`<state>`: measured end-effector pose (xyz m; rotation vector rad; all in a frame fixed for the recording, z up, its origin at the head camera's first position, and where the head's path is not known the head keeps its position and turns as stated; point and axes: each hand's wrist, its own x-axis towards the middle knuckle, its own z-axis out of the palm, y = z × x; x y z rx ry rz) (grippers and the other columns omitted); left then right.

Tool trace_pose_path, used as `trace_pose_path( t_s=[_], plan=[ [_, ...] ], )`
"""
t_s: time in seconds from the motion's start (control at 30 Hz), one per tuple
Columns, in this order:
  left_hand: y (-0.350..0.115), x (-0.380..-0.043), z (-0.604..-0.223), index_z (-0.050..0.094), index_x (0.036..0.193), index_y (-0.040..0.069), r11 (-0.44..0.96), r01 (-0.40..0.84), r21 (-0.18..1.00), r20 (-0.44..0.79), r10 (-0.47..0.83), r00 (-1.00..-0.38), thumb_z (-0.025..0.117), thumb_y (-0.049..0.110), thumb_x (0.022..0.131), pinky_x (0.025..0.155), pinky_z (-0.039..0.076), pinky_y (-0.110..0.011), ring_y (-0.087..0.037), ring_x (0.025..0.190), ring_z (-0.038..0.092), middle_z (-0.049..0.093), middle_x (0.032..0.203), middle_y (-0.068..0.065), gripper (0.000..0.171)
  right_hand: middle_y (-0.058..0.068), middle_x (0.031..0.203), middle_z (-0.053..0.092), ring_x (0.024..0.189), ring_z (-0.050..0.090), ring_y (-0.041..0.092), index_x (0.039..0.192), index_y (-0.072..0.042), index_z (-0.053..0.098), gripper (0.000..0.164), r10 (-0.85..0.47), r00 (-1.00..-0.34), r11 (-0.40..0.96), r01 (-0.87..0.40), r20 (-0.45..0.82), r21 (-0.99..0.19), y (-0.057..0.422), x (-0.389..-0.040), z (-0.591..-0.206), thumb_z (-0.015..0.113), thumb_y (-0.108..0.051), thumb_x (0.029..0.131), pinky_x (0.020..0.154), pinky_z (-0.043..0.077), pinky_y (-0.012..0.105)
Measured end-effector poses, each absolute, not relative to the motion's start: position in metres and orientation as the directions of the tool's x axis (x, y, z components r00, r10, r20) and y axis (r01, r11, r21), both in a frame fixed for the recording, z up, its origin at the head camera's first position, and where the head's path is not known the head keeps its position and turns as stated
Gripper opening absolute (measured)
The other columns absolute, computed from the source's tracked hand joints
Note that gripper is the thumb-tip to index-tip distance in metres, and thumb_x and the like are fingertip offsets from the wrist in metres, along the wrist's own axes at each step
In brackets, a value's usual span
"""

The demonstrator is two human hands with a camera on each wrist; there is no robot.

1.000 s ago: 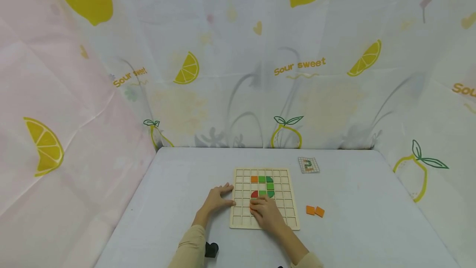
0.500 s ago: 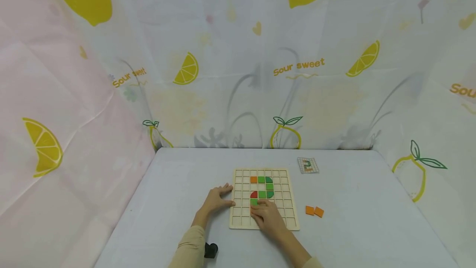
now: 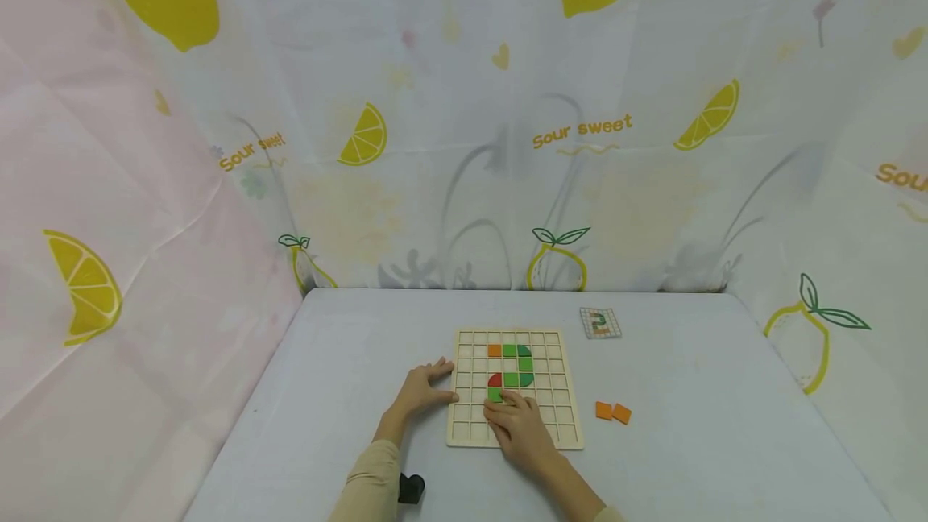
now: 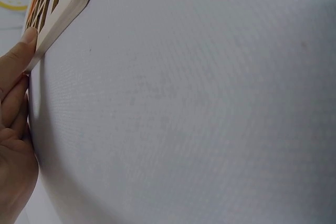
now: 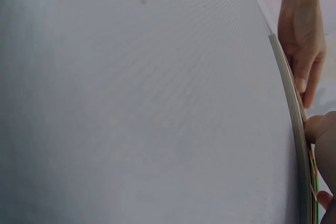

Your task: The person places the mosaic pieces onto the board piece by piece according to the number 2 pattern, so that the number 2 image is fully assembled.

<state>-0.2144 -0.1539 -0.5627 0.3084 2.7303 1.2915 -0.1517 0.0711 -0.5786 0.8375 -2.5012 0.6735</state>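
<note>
A wooden grid board (image 3: 466, 430) lies on the table, with orange, green and red tiles in its cells. My left hand (image 3: 419, 390) rests at the board's left edge, thumb and fingers spread; in the left wrist view its thumb (image 4: 30, 36) touches the rim. Over the lower middle cells is my right hand (image 3: 524, 429), fingers bent and tips together just below a green square tile (image 3: 495, 395). Those fingers hide the orange square tile they hold. In the right wrist view the right fingertips (image 5: 314, 128) are at the board, with the left hand beyond.
Two loose orange square tiles (image 3: 612, 412) lie right of the board. Behind it, to the right, is a small pattern card (image 3: 600, 323) showing a figure 2 on a grid. A black object (image 3: 412, 488) sits by the left forearm. Printed cloth (image 3: 435, 208) hangs behind the table.
My right fingers have shifted slightly down and left, uncovering the green square below the red tile. The orange seen under the fingertips is now hidden. My left hand stays at the board's edge.
</note>
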Motion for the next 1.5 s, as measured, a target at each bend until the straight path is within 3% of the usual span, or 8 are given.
trace_pose_path(
  t_s=[0.63,0.87,1.17,1.5],
  plan=[
    [-0.156,-0.216,-0.565,0.06,0.123,-0.002,0.624,0.168,0.763,0.009,0.249,-0.968,0.083,0.02,0.068,0.108,0.029,-0.056,-0.047,0.128,0.039,0.05,0.133,-0.023,0.064,-0.001,0.111,0.069,0.112,0.057,0.029,0.097,-0.015,0.075,0.016,-0.437,-0.729,0.694,-0.646,0.526,-0.319,0.071,-0.157,-0.581,0.07,-0.018,0.082,0.081,0.043,0.05],
    [-0.155,-0.216,-0.564,0.06,0.123,-0.001,0.633,0.167,0.756,0.008,0.246,-0.969,0.083,0.02,0.068,0.108,0.03,-0.056,-0.047,0.127,0.039,0.05,0.133,-0.023,0.063,0.001,0.116,0.067,0.117,0.053,0.03,0.106,-0.011,0.072,0.023,-0.442,-0.733,0.662,-0.656,0.518,-0.362,0.075,-0.154,-0.58,0.068,-0.014,0.083,0.082,0.041,0.05],
    [-0.154,-0.213,-0.561,0.06,0.124,0.001,0.633,0.135,0.762,-0.013,0.223,-0.975,0.084,0.02,0.068,0.109,0.026,-0.057,-0.047,0.13,0.035,0.049,0.136,-0.021,0.065,0.006,0.107,0.071,0.108,0.057,0.033,0.102,-0.004,0.072,0.026,-0.272,-0.757,0.683,-0.586,0.594,-0.435,0.105,-0.15,-0.575,0.073,-0.004,0.075,0.08,0.043,0.053],
    [-0.153,-0.213,-0.561,0.059,0.125,0.001,0.643,0.132,0.755,-0.018,0.222,-0.975,0.083,0.021,0.068,0.109,0.028,-0.057,-0.047,0.13,0.036,0.049,0.136,-0.021,0.065,0.017,0.105,0.067,0.098,0.057,0.036,0.1,0.004,0.069,0.031,-0.073,-0.814,0.784,-0.404,0.577,-0.471,0.165,-0.14,-0.57,0.075,-0.002,0.071,0.078,0.045,0.053]
  ],
)
